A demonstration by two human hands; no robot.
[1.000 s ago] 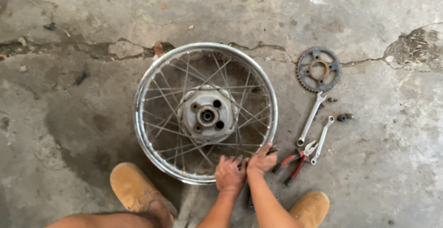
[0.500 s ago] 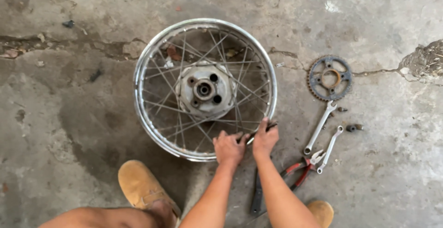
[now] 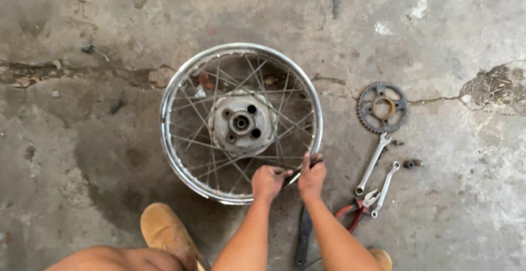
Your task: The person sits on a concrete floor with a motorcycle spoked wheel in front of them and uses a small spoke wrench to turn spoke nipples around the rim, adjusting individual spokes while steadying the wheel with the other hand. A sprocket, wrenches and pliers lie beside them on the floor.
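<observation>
Spoked wheel (image 3: pixel 241 123): flat on cracked concrete floor (image 3: pixel 82 139), centre frame; open floor left and beyond.
Left hand (image 3: pixel 268 182): at near rim, fingers curled, pinching thin dark tool (image 3: pixel 298 171).
Right hand (image 3: pixel 312 177): just beside, fingers closed on same tool.
Right of wheel: sprocket (image 3: pixel 382 107), two wrenches (image 3: pixel 372 164), red-handled pliers (image 3: pixel 353 213), crowding that side.
Near edge: tan boot (image 3: pixel 164 230), dark bar (image 3: pixel 303 238) between forearms.
</observation>
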